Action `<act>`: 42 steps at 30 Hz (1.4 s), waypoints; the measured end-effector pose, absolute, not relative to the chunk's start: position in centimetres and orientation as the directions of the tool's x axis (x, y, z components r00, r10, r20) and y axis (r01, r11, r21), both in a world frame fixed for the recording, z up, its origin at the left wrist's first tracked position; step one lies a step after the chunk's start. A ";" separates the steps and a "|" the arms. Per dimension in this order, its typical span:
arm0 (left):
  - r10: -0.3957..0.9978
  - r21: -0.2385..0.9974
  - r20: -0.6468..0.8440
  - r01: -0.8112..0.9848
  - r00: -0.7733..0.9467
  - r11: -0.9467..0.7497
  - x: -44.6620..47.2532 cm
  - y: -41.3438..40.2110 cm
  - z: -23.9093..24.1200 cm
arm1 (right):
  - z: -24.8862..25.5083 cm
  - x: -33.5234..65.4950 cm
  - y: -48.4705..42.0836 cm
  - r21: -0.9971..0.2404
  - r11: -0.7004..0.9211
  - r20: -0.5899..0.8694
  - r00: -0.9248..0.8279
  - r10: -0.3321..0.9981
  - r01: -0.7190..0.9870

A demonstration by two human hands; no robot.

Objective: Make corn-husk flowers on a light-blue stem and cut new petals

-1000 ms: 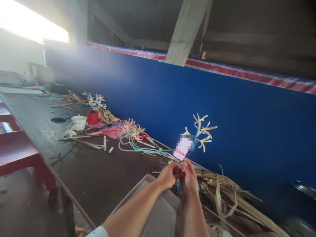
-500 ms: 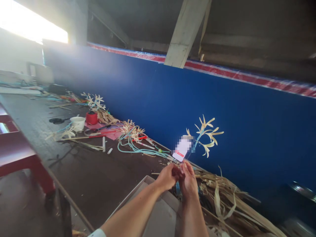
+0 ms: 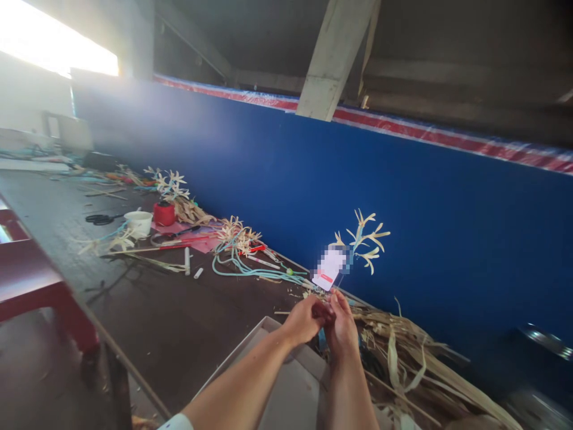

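My left hand (image 3: 305,321) and my right hand (image 3: 342,322) are together over the table's near side, both with closed fingers. A spray of pale husk-like flowers (image 3: 369,239) with light-blue stems rises above the right hand, against the blue panel. Its lower stem runs down to the pinched fingers of my right hand. The left hand's fingers curl inward against the right hand, and what they hold is hidden. Just beyond the fingertips is a white card-like rectangle (image 3: 326,276) with a red label, partly blurred out.
Dry husk strips (image 3: 403,340) lie to the right. A shallow box (image 3: 286,394) is under my forearms. Light-blue stems (image 3: 250,272), a white cup (image 3: 139,223), a red container (image 3: 164,214) and scissors (image 3: 102,220) lie along the table (image 3: 179,334). A blue panel (image 3: 250,161) borders it.
The flower spray has swung to the left and turned, so its blossoms show at a different angle. Both hands stay in nearly the same place.
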State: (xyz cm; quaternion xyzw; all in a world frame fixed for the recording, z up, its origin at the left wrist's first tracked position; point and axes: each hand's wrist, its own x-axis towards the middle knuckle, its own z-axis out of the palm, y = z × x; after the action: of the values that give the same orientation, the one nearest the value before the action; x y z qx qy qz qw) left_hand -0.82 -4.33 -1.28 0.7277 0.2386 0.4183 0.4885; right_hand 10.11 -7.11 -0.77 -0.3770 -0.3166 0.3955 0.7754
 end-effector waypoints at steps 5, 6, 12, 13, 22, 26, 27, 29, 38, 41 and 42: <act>0.762 0.909 0.362 -0.021 0.536 -0.416 -0.9 -4.4 -1.2 | -0.8 10.3 -7.0 -0.848 0.385 0.162 0.512 0.843 -0.365; 0.760 0.907 0.365 -0.021 0.538 -0.421 -0.9 -4.4 -1.1 | -0.8 10.3 -6.9 -0.844 0.385 0.156 0.517 0.842 -0.372; 0.753 0.901 0.358 0.008 0.551 -0.434 -0.9 -4.5 -1.1 | -1.2 10.6 -6.8 -0.829 0.384 0.129 0.528 0.839 -0.407; 0.754 0.902 0.353 0.012 0.554 -0.431 -0.9 -4.5 -1.2 | -1.2 10.6 -6.8 -0.831 0.384 0.130 0.530 0.838 -0.403; 0.743 0.922 0.345 -0.057 0.574 -0.384 -0.9 -4.5 -1.0 | -0.7 10.3 -7.2 -0.848 0.371 0.133 0.526 0.840 -0.378; 0.744 0.932 0.338 -0.094 0.576 -0.350 -0.9 -4.4 -1.0 | -0.5 10.1 -7.3 -0.823 0.363 0.107 0.509 0.854 -0.437; 0.745 0.934 0.337 -0.103 0.576 -0.343 -0.9 -4.4 -1.0 | -0.4 10.0 -7.3 -0.821 0.362 0.105 0.505 0.857 -0.442; 0.742 0.937 0.335 -0.121 0.581 -0.328 -0.9 -4.3 -1.0 | -0.3 9.9 -7.4 -0.820 0.364 0.113 0.498 0.860 -0.442; 0.750 0.953 0.297 -0.135 0.592 -0.270 -0.9 -4.5 -0.7 | -0.2 9.8 -7.5 -0.823 0.372 0.131 0.493 0.860 -0.430; 0.758 0.956 0.286 -0.124 0.587 -0.264 -1.0 -4.6 -0.6 | -0.3 9.8 -7.5 -0.816 0.376 0.130 0.495 0.859 -0.439; 0.759 0.955 0.288 -0.117 0.583 -0.273 -1.0 -4.6 -0.6 | -0.4 9.9 -7.4 -0.813 0.378 0.130 0.496 0.858 -0.442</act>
State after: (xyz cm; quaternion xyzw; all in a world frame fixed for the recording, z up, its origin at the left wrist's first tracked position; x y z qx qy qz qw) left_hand -0.98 -4.56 -0.58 0.6939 0.2313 0.3934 0.5569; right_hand 9.86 -7.44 -0.36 -0.3711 -0.2807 0.4160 0.7813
